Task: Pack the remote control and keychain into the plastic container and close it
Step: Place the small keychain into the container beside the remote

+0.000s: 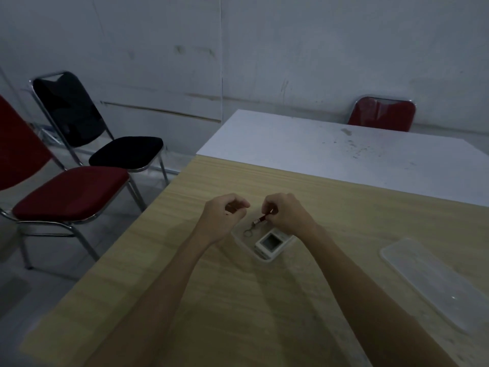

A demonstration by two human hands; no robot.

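The right hand (287,213) pinches the keychain's (260,219) far end in its fingers (271,211); the left hand (225,215) is curled shut, apparently empty. The keychain slants down-left, ring lowest, above the plastic container (244,243) holding the remote control (272,243).

Probably a plain meeting room or office. Bare grey scuffed wall (264,49), two tables pushed together, wood-pattern table (238,300) and white table (330,154), and around them padded chrome-frame chairs: red chair (71,194), black chair (79,120).

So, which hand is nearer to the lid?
Right. The right hand is left of the lid, across bare table; the left hand is farther left still.
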